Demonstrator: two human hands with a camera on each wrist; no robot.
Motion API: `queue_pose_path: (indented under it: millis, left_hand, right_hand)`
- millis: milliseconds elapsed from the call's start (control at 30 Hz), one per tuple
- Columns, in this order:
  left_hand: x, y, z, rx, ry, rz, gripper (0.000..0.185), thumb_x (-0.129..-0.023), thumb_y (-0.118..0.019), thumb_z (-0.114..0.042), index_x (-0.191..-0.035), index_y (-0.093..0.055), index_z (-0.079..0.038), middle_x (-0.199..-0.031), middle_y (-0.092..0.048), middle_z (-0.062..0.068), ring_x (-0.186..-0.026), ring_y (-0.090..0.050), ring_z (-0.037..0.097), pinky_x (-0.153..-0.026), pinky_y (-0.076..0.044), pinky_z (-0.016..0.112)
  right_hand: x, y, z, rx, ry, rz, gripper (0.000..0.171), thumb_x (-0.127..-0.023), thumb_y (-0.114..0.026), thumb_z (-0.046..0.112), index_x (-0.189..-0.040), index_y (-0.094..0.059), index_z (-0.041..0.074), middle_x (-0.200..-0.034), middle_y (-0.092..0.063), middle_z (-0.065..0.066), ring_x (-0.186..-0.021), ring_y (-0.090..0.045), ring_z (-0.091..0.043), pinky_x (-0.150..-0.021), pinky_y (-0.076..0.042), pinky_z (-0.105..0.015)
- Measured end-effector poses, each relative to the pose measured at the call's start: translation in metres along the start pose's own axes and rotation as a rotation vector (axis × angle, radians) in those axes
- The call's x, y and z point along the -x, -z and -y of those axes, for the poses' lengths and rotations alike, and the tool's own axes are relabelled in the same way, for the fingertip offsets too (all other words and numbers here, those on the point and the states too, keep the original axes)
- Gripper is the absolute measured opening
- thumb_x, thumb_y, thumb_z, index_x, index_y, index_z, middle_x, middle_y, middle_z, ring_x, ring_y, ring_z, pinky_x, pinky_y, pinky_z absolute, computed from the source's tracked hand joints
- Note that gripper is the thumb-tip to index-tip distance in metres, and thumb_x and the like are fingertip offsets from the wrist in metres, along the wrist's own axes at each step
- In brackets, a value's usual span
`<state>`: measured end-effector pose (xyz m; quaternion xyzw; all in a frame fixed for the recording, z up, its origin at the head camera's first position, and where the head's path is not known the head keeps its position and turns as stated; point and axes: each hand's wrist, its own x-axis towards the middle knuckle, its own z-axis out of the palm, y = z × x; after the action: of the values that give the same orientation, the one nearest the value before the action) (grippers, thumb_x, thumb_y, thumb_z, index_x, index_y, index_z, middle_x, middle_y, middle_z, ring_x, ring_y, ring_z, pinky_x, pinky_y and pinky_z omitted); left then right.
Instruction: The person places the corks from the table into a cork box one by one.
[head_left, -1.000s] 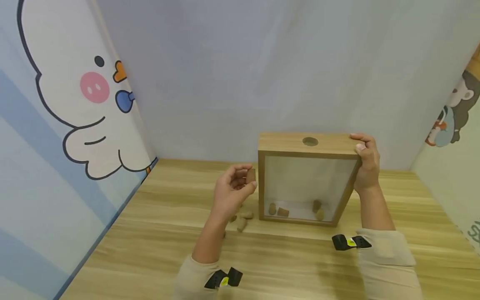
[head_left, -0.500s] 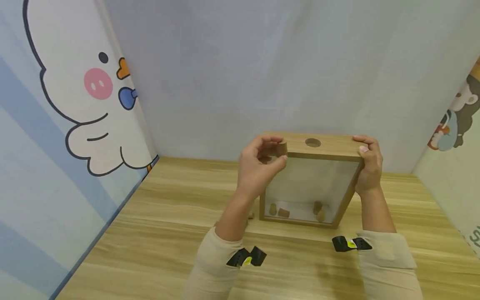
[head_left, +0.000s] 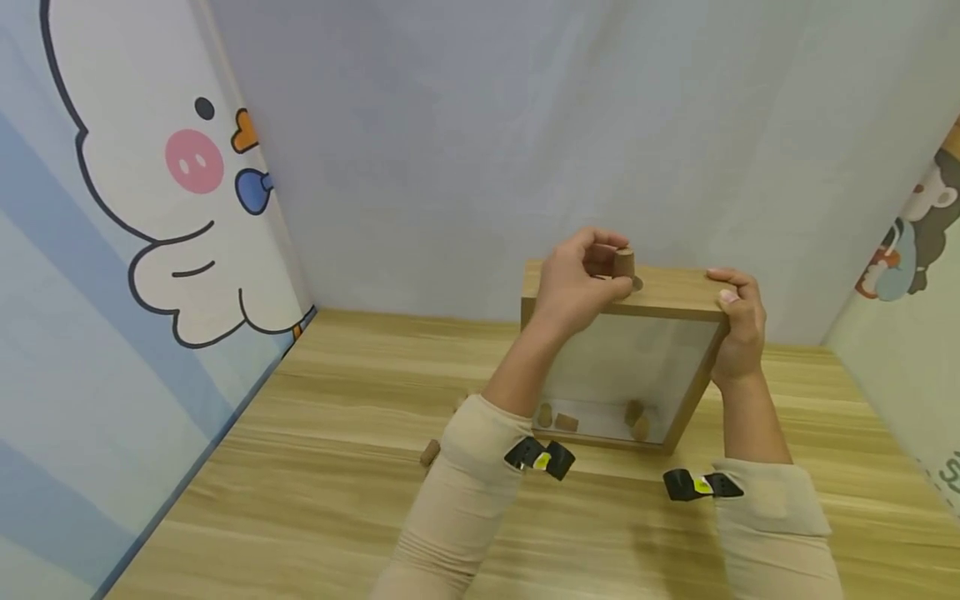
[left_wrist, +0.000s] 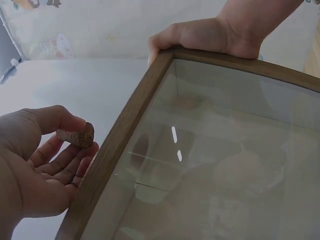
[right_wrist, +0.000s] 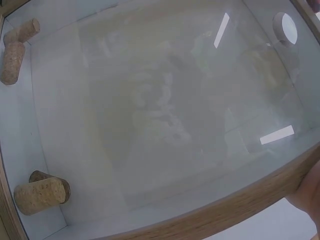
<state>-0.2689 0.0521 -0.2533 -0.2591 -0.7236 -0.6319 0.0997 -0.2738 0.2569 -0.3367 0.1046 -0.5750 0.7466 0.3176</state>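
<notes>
My left hand (head_left: 592, 271) pinches a brown cork (head_left: 624, 262) between thumb and fingers, just above the round hole (head_left: 637, 284) in the top of an upright wooden box (head_left: 660, 296) with a glass front. The left wrist view shows the same cork (left_wrist: 75, 135) beside the box's frame (left_wrist: 125, 140). Gripping the box's top right corner is my right hand (head_left: 731, 308), fingers over the top edge. Several corks (head_left: 566, 422) lie on the box floor, also seen through the glass as corks (right_wrist: 40, 195) in the right wrist view.
A loose cork (head_left: 429, 452) lies on the wooden table (head_left: 300, 500) left of the box, partly hidden by my left forearm. Cartoon-printed walls close in on the left and right, with a plain wall right behind the box.
My left hand has carried the cork up and to the right, from beside the box's left edge to above the hole in its top. The right hand has kept its grip.
</notes>
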Motion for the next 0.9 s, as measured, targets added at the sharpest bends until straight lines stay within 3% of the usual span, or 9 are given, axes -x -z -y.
queue_pose_path:
  millis: [233,433,900]
  left_hand:
    - [-0.019,-0.001,0.005,-0.094,0.168,0.018,0.031,-0.075,-0.075,0.001,-0.101,-0.064,-0.011,-0.088,-0.062,-0.002,-0.081,-0.058,0.010,-0.065,-0.048,0.022]
    - [-0.031,-0.005,0.004,-0.162,0.261,0.000,0.028,-0.071,-0.081,-0.005,-0.091,-0.063,-0.014,-0.084,-0.061,-0.004,-0.079,-0.057,0.010,-0.065,-0.047,0.021]
    - [-0.033,-0.002,0.000,-0.182,0.291,0.098,0.029,-0.071,-0.080,-0.003,-0.092,-0.063,-0.012,-0.084,-0.062,-0.004,-0.080,-0.057,0.011,-0.068,-0.046,0.022]
  right_hand:
    - [0.000,0.000,0.000,-0.010,-0.019,0.007,0.028,-0.083,-0.044,0.022,-0.102,-0.063,0.014,-0.109,-0.046,-0.011,-0.091,-0.041,-0.023,-0.073,-0.030,-0.038]
    - [0.001,0.001,0.001,0.001,-0.027,0.011,0.028,-0.083,-0.044,0.024,-0.103,-0.062,0.014,-0.110,-0.045,-0.011,-0.090,-0.041,-0.023,-0.072,-0.031,-0.037]
    - [0.003,-0.001,0.002,-0.038,-0.035,0.042,0.027,-0.084,-0.044,0.022,-0.104,-0.061,0.014,-0.109,-0.044,-0.011,-0.089,-0.042,-0.023,-0.070,-0.035,-0.033]
